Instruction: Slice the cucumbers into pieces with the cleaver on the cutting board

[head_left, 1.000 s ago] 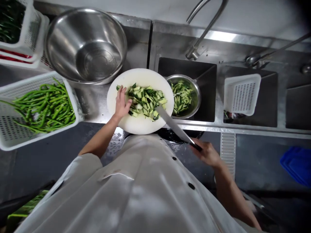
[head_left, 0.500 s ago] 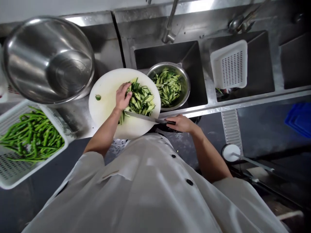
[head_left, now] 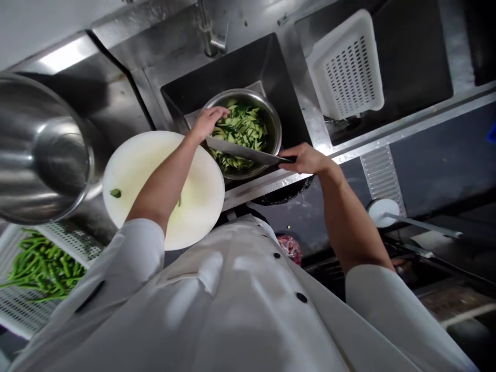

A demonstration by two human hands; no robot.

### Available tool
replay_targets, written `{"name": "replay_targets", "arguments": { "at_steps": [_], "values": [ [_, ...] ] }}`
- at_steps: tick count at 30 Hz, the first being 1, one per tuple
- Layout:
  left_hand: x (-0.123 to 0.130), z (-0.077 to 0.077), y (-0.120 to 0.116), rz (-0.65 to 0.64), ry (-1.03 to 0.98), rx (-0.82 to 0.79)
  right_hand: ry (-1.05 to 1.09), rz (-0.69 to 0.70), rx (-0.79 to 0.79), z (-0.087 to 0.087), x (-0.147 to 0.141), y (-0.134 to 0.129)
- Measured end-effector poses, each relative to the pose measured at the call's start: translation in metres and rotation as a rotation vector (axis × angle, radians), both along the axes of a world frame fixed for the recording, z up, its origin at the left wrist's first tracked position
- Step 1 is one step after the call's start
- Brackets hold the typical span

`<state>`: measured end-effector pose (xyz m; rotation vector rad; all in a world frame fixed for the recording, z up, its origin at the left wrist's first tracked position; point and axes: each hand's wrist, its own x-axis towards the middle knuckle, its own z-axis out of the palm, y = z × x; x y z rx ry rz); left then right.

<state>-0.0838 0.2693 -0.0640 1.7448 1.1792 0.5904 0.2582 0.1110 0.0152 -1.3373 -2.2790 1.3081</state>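
My right hand grips the dark handle of a broad-bladed kitchen knife. Its blade reaches left across the metal bowl, above cut green cucumber pieces. My left hand is at the bowl's left rim, fingers stretched toward the pieces and holding nothing that I can see; the knife's tip is just below it. On the round white cutting board, left of the bowl, lie a small green end piece and a thin green scrap, partly behind my left forearm.
The bowl stands in a sink under a faucet. A white perforated basket sits over the sink to the right. At left are a large steel pot and a white crate of long green peppers.
Both hands and the knife have gone from the board to over the bowl. The pile of cut cucumber has left the board. The camera view has shifted and tilted.
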Motion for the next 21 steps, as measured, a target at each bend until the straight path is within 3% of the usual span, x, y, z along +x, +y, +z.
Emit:
{"name": "replay_targets", "arguments": {
  "at_steps": [4, 8, 13, 17, 19, 21],
  "values": [
    [0.028, -0.010, 0.022, 0.019, -0.140, -0.183, -0.058, -0.054, -0.074, 0.016, 0.024, -0.016],
    [0.008, 0.015, 0.021, 0.168, -0.244, -0.187, -0.024, 0.057, -0.156, 0.038, 0.003, -0.056],
    [-0.069, 0.077, 0.005, 0.382, -0.345, -0.060, -0.097, 0.055, -0.089, 0.061, -0.018, -0.094],
    [-0.155, 0.122, -0.040, 0.489, -0.420, 0.117, -0.045, 0.031, -0.041, 0.077, -0.040, -0.110],
    [-0.196, 0.137, -0.072, 0.581, -0.428, 0.186, 0.049, 0.128, -0.105, 0.078, -0.074, -0.115],
    [-0.228, 0.145, -0.105, 0.715, -0.418, 0.248, 0.155, 0.283, -0.209, 0.071, -0.128, -0.120]
  ]
}}
